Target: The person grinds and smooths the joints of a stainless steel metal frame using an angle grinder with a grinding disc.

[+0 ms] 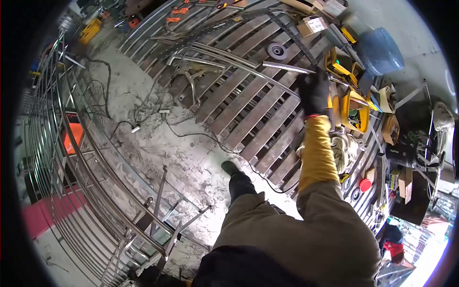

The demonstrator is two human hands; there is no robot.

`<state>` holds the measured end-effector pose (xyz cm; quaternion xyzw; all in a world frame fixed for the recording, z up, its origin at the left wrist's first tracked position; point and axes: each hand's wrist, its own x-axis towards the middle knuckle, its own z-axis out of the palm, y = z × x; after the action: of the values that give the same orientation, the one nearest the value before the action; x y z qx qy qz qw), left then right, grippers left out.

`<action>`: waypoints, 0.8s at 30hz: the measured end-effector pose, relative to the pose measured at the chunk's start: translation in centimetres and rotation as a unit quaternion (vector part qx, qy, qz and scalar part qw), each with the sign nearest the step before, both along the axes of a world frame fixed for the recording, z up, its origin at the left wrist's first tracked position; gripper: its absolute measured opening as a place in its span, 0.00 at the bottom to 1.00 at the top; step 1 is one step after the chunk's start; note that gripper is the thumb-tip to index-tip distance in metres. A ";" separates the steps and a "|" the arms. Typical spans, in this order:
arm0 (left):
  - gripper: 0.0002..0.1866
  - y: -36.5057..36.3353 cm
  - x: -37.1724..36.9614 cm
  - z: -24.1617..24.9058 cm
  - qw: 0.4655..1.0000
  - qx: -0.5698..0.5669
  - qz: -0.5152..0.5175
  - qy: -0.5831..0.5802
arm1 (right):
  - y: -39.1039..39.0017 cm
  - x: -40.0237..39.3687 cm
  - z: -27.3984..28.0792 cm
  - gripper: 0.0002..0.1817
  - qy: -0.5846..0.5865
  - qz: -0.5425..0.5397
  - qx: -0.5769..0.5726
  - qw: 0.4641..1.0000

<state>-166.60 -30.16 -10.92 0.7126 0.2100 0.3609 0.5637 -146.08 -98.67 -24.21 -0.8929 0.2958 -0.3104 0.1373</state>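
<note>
My right hand [314, 93], in a black glove below a yellow sleeve, reaches over the slatted table beside a short metal tube [287, 68]. The tube runs up to the glove, and a bit of metal shows past it. The dark fingers blur together, so a grip on the tube cannot be made out. Close to that hand are a yellow bin [355, 112] and bundled pale cloth [342, 148]. At the bottom edge, my left hand [149, 276] appears as a dark gloved shape by the curved metal railing [126, 217]. Its fingers are hidden in shadow.
A grinding disc [277, 50], bent tubes and a clamp [190, 81] lie on the slatted table [253, 112]. A blue water jug [380, 50] stands at the back right. Cables [196, 135] cross the dusty floor. Another person [393, 241] is at the lower right.
</note>
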 end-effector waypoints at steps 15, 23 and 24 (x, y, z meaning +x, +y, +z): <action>0.27 -4.6 0.6 2.6 0.992 0.038 0.106 0.049 | 4.1 17.5 0.4 0.27 -0.253 0.198 0.589 0.742; 0.33 -6.6 5.5 1.2 0.968 0.153 0.169 0.105 | 4.7 40.6 -2.2 0.54 -0.236 0.174 0.777 0.557; 0.33 -6.5 6.1 0.8 0.970 0.143 0.165 0.105 | 3.8 42.7 -2.9 0.49 -0.212 0.164 0.753 0.601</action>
<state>-160.53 -36.65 -10.11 0.7753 0.3293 0.3984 0.3630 -103.37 -94.88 -27.15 -0.4164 0.2356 -0.1308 0.8683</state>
